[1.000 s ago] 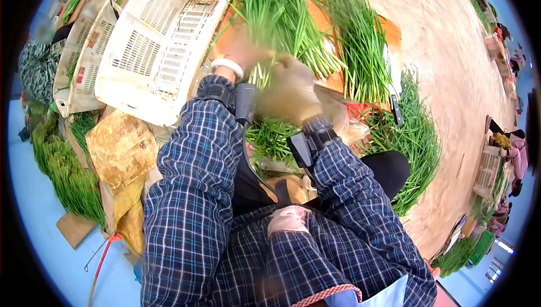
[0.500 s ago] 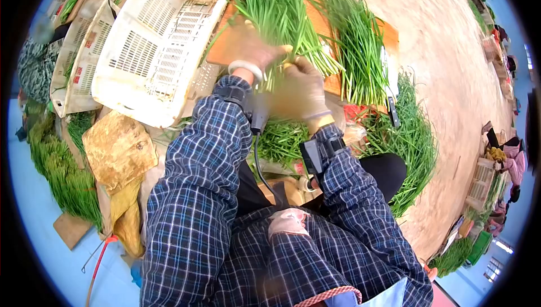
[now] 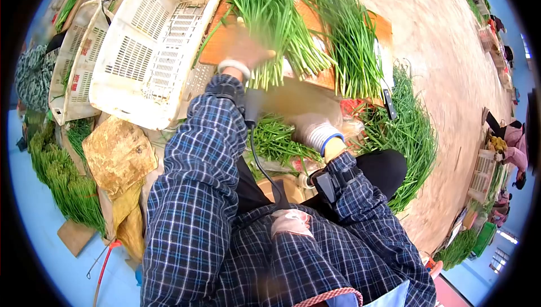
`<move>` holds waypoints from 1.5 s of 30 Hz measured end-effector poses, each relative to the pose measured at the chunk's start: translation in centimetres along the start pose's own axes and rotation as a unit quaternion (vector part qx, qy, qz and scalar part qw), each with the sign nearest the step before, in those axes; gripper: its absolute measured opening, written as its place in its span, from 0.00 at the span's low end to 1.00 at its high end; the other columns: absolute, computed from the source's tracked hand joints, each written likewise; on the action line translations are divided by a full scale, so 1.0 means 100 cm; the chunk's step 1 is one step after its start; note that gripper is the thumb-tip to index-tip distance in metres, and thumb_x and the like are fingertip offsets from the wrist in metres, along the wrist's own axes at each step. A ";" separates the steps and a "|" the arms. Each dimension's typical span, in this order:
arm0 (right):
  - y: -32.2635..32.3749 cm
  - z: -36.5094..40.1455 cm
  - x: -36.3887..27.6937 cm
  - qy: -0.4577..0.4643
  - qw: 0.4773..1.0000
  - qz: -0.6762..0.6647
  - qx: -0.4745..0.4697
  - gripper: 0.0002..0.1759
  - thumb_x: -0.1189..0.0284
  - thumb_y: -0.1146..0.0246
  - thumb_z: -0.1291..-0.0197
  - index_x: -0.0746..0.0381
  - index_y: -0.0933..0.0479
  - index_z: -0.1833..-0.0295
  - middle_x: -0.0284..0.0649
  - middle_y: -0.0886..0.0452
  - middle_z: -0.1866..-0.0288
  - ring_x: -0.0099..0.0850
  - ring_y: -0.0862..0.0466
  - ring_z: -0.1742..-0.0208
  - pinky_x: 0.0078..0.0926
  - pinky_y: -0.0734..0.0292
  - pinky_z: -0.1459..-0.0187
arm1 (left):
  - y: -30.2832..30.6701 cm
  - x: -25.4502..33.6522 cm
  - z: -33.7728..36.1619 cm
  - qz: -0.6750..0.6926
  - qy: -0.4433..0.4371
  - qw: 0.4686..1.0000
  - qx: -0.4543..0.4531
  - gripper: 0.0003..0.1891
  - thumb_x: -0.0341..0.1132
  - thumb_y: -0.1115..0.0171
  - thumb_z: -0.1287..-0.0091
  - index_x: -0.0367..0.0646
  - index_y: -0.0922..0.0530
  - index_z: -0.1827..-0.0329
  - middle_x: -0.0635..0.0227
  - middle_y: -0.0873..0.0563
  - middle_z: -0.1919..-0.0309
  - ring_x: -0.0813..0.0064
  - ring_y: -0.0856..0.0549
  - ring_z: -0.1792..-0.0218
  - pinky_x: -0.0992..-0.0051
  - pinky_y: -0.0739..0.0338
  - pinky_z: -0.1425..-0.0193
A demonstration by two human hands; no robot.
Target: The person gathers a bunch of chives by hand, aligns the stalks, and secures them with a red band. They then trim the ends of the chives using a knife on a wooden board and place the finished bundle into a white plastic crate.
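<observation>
An orange board (image 3: 220, 48) carries two bunches of long green stalks. My left hand (image 3: 246, 48), partly blurred, lies against the left bunch (image 3: 270, 14) near its pale cut ends, its grip on the stalks unclear. The right bunch (image 3: 352, 42) rests beside a knife with a black handle (image 3: 390, 105). Below the board is my right hand (image 3: 315, 129) in a light glove, over loose green stalks (image 3: 279, 141); a blur hides its fingers.
A white plastic crate (image 3: 135, 53) stands left of the board. More crates (image 3: 79, 65) are behind it. A green heap (image 3: 414, 138) lies at the right, near my knee. A person in pink (image 3: 515, 143) is at the far right.
My right hand has moved down and away from the left bunch, toward the loose stalks. My left hand has stayed by the bunch, while the whole view has shifted slightly.
</observation>
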State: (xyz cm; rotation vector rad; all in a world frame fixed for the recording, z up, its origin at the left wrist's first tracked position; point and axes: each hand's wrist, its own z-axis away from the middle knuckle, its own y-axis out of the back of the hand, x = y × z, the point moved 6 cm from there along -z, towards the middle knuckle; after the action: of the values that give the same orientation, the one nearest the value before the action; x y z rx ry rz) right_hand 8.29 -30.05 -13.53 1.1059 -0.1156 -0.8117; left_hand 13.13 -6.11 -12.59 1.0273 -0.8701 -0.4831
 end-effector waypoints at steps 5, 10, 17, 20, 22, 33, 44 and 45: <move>0.032 -0.038 0.004 -0.030 0.981 -0.087 0.173 0.20 0.61 0.40 0.39 0.46 0.24 0.40 0.43 0.14 0.54 0.42 0.14 0.53 0.39 0.20 0.50 | 0.033 -0.007 0.015 -0.037 -0.142 0.986 -0.084 0.25 0.49 0.50 0.30 0.48 0.31 0.33 0.54 0.17 0.44 0.55 0.18 0.42 0.48 0.44 0.26; 0.080 -0.080 -0.022 -0.118 0.974 -0.093 0.172 0.21 0.59 0.40 0.36 0.46 0.27 0.37 0.45 0.15 0.51 0.42 0.14 0.51 0.38 0.21 0.50 | 0.027 -0.052 -0.007 0.142 0.034 0.989 -0.026 0.51 0.40 0.23 0.52 0.28 0.45 0.29 0.47 0.14 0.55 0.59 0.14 0.55 0.67 0.18 0.50; 0.093 -0.082 -0.026 -0.178 0.942 -0.193 0.212 0.23 0.59 0.38 0.38 0.49 0.27 0.37 0.45 0.14 0.52 0.42 0.14 0.52 0.39 0.22 0.49 | 0.059 -0.015 0.028 -0.010 -0.046 0.998 -0.040 0.30 0.47 0.42 0.39 0.45 0.32 0.35 0.47 0.17 0.50 0.52 0.16 0.51 0.62 0.21 0.45; 0.079 -0.067 -0.016 -0.205 0.927 -0.266 0.168 0.23 0.51 0.37 0.40 0.50 0.22 0.43 0.42 0.14 0.53 0.43 0.14 0.54 0.38 0.21 0.50 | 0.051 -0.018 0.026 -0.037 -0.011 0.996 -0.076 0.41 0.47 0.43 0.38 0.42 0.47 0.24 0.42 0.21 0.44 0.51 0.18 0.47 0.63 0.23 0.41; 0.072 -0.066 -0.026 -0.176 0.945 -0.217 0.172 0.24 0.50 0.37 0.41 0.54 0.23 0.45 0.45 0.14 0.56 0.44 0.14 0.55 0.39 0.21 0.51 | 0.045 -0.023 0.023 -0.027 0.008 0.996 -0.086 0.46 0.48 0.44 0.37 0.35 0.55 0.23 0.40 0.26 0.39 0.49 0.21 0.41 0.64 0.27 0.35; 0.032 -0.088 -0.029 -0.167 0.960 -0.089 0.205 0.16 0.61 0.44 0.39 0.58 0.22 0.51 0.50 0.14 0.61 0.47 0.14 0.56 0.42 0.21 0.53 | 0.037 -0.040 0.015 0.053 0.057 0.995 -0.069 0.43 0.53 0.43 0.38 0.31 0.46 0.27 0.43 0.27 0.36 0.52 0.25 0.35 0.66 0.31 0.31; 0.062 -0.027 0.005 -0.103 0.630 -0.730 0.245 0.10 0.77 0.42 0.39 0.67 0.24 0.53 0.36 0.20 0.70 0.21 0.23 0.72 0.15 0.28 0.72 | -0.011 -0.017 0.000 -0.019 0.009 1.000 -0.017 0.76 0.62 0.22 0.61 0.37 0.71 0.24 0.43 0.47 0.25 0.49 0.41 0.25 0.66 0.41 0.24; 0.069 -0.016 -0.001 -0.077 0.620 -0.738 0.254 0.10 0.77 0.42 0.39 0.67 0.24 0.52 0.36 0.20 0.69 0.21 0.22 0.72 0.16 0.27 0.72 | -0.014 -0.016 0.000 -0.021 0.018 1.000 -0.005 0.81 0.61 0.19 0.64 0.36 0.76 0.24 0.43 0.50 0.24 0.49 0.45 0.24 0.67 0.44 0.22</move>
State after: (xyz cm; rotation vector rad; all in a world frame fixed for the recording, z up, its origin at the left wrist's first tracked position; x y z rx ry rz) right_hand 12.58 -27.41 -8.52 1.5767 0.5691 -2.4930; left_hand 12.32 -5.62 -14.48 1.0444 -0.8147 -0.5024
